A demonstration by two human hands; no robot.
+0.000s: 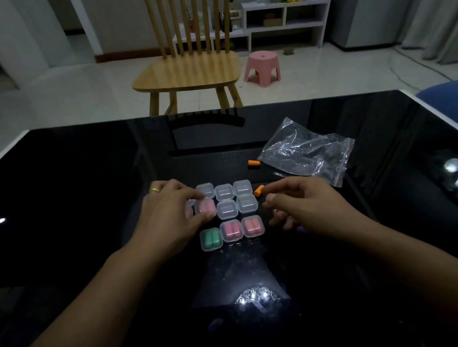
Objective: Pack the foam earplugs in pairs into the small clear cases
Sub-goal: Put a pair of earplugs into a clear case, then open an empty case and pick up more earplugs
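1. A black glossy table (77, 194) carried a block of small clear cases in three rows.
2. The near row held a case with green earplugs (211, 239), then two cases with pink earplugs (231, 231) and (252, 226), all closed.
3. The middle and far rows held four empty closed cases, among them one in the middle of the block (226, 209) and one at the far right corner (242, 187).
4. The left hand (170, 211), with a gold ring (154, 190) on one finger, rested over the left end of the middle row; its fingers were curled round a case with pink earplugs (206, 208), gripping it on the table.
5. The right hand (306, 206) hovered just right of the block, thumb and forefinger pinching an orange earplug (258, 190) above the table, near the far right case.
6. A second orange earplug (253, 163) lay loose on the table beyond the cases, just beside a crumpled clear zip bag (307, 150).
7. Behind the table stood a wooden chair (187, 73) and a pink stool (262, 67) on the tiled floor.
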